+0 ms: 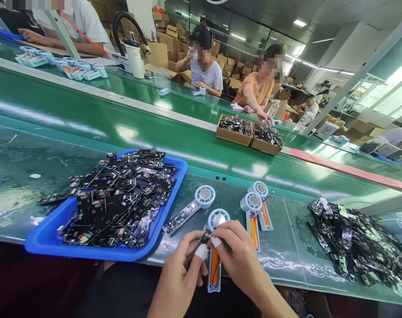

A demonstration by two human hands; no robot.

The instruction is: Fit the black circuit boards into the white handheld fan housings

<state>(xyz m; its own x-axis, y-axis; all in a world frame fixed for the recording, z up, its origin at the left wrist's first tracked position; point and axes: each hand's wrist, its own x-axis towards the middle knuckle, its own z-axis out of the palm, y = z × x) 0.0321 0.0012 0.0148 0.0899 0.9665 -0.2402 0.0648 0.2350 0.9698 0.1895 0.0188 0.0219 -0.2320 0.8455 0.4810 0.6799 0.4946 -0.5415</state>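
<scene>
My left hand (181, 271) is closed on a narrow black circuit board (205, 238), tilted up in front of me. White covers are on my thumb and on a fingertip of my right hand (242, 254). That hand pinches at the board's upper end, and whatever lies between its fingertips is too small to make out. Just beneath both hands is a light-blue handheld fan (214, 287) with its casing laid open, showing an orange battery (214, 265) and a dark wire. Left of it lies another fan (205, 196) with a board along its handle.
A blue tray (174, 212) heaped with circuit boards stands at left. Two more open fans (253, 202) lie right of my hands, and a pile of boards (360, 247) sits farther right. Across the green conveyor (154, 137), a co-worker reaches into board-filled cardboard boxes (234, 138).
</scene>
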